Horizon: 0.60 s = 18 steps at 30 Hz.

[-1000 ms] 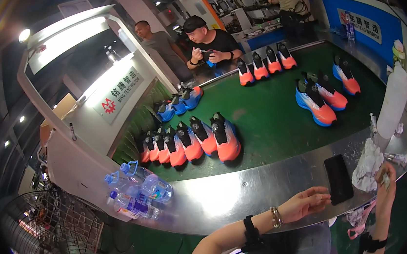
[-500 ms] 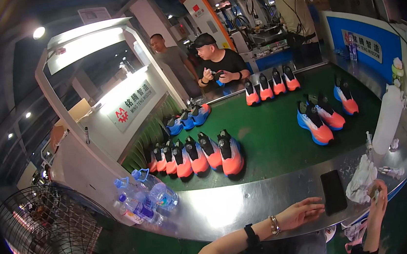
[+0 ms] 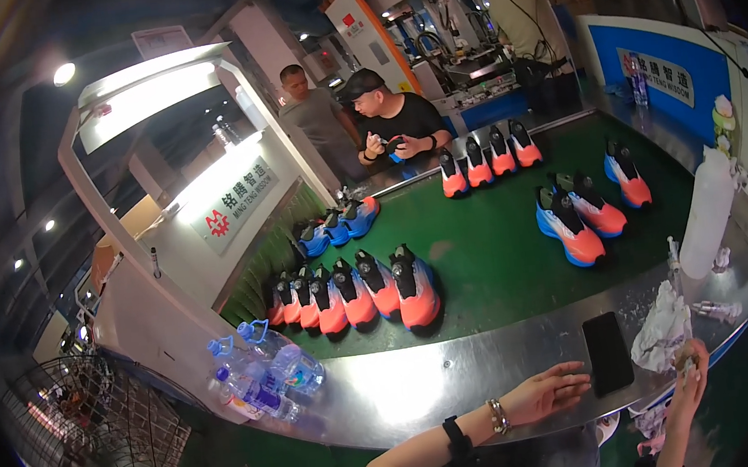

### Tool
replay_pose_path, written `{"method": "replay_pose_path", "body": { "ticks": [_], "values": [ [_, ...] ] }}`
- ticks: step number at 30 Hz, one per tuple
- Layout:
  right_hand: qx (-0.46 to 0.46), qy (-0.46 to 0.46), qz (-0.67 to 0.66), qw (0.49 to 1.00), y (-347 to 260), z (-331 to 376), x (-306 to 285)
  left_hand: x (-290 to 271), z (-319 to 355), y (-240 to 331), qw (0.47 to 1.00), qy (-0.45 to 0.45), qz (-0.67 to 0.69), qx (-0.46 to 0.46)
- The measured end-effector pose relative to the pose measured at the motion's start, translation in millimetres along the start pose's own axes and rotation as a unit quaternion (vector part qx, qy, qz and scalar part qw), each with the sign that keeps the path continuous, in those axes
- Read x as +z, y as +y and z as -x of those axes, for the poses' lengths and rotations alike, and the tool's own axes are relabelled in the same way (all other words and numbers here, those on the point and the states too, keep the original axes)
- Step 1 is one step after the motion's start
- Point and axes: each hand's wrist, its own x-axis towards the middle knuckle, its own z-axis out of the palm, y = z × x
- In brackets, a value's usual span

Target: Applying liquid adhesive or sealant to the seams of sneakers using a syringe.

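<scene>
Black phone point(image 3: 608, 352) lies just right of open left hand point(image 3: 547, 391).

We see a surface point(image 3: 424, 382) rimmed in brushed metal, smooth and shiny where the lamp glares off it, and a matt green belt point(image 3: 493, 258) inside that rim. Our left hand point(image 3: 547, 390) rests on the metal just beside a glossy black phone point(image 3: 608, 352). Next to the phone lies a crumpled white rag point(image 3: 663, 336), soft and creased. The bottles point(image 3: 266, 379) are clear, glossy plastic. The shoes point(image 3: 371, 292) look like matt fabric with smooth soles.
</scene>
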Motion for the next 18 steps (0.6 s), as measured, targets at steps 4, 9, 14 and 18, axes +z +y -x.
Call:
{"method": "replay_pose_path", "body": {
  "ticks": [4, 9, 14, 18],
  "values": [
    [-0.001, 0.005, -0.013, 1.0, -0.5, 3.0, 2.9, 0.0, -3.1, 0.1, 1.0, 0.01, -0.002, 0.001],
    [-0.022, 0.002, 0.021, 1.0, 1.4, 10.4, 0.9, 0.0, -5.6, 0.5, 1.0, 0.003, 0.005, -0.002],
    [-0.035, 0.019, 0.065, 0.997, 3.3, 14.5, 2.2, -1.1, -4.9, 1.8, 1.0, 0.01, 0.002, 0.001],
    [-0.034, 0.04, 0.087, 0.995, 1.6, 19.9, 5.8, -6.0, -10.8, 23.7, 0.995, 0.057, -0.04, 0.07]
  ]
}}
